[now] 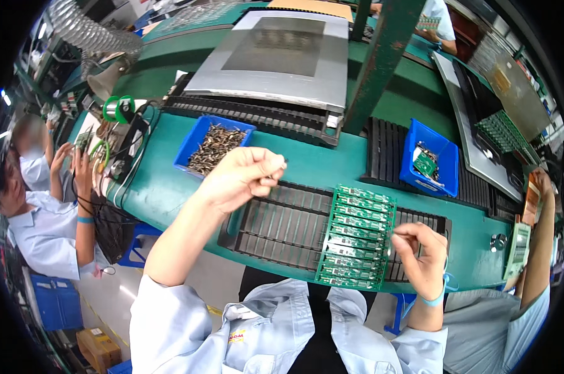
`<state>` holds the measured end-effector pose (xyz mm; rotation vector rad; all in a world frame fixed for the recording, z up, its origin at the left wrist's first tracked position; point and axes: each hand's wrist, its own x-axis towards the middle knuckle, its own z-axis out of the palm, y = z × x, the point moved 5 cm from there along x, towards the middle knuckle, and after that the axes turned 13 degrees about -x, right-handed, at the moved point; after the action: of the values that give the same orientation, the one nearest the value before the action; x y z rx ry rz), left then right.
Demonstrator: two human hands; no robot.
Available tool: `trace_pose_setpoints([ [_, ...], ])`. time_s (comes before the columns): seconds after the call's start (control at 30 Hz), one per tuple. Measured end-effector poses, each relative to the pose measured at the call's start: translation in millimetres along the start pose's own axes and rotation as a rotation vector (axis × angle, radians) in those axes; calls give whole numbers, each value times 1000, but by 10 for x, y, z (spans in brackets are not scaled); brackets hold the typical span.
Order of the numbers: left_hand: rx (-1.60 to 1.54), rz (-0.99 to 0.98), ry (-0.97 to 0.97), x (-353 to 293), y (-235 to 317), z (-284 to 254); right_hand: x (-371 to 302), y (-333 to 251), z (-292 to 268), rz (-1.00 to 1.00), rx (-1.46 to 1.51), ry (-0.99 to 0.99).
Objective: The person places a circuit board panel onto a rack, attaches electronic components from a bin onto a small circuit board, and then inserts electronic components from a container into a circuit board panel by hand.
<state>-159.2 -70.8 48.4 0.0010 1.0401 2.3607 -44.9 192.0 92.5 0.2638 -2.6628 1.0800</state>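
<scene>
While the left hand (241, 177) is raised above the far left part of the carrier, its thumb and forefinger form a narrow pinch on a small dark part (285, 161). The right hand (422, 252) is curled beside the right edge of the circuit panel (356, 240), thumb and forefinger close together; whether they touch that edge or hold anything cannot be told from this angle.

Judged as handling, the pinch should remain light and the part be squared in the fingertips before it nears the panel. The right hand would best steady the panel by its outer rail only, clear of the mounted components, with no downward force that might flex the strips.

The panel is green, divided into narrow strips running crosswise, one beyond another, each bearing small dark and pale components. It lies across the black slatted carrier (282, 218), right of the carrier's middle, its near end close to the bench's front edge. Beyond the left hand stands a blue bin (193, 140) filled with loose parts (216, 149).
</scene>
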Motion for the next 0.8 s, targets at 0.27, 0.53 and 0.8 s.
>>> trace_pose_setpoints([
  [0.27, 100, -209, -213, 214, -677, 631, 513, -128, 335, -278, 27, -45],
  [0.53, -67, -242, -136, 340, -772, 599, 595, 184, 398, -71, 281, -132],
  [0.8, -363, -189, -24, 437, -707, 314, 635, 511, 563, -1, -53, -127],
])
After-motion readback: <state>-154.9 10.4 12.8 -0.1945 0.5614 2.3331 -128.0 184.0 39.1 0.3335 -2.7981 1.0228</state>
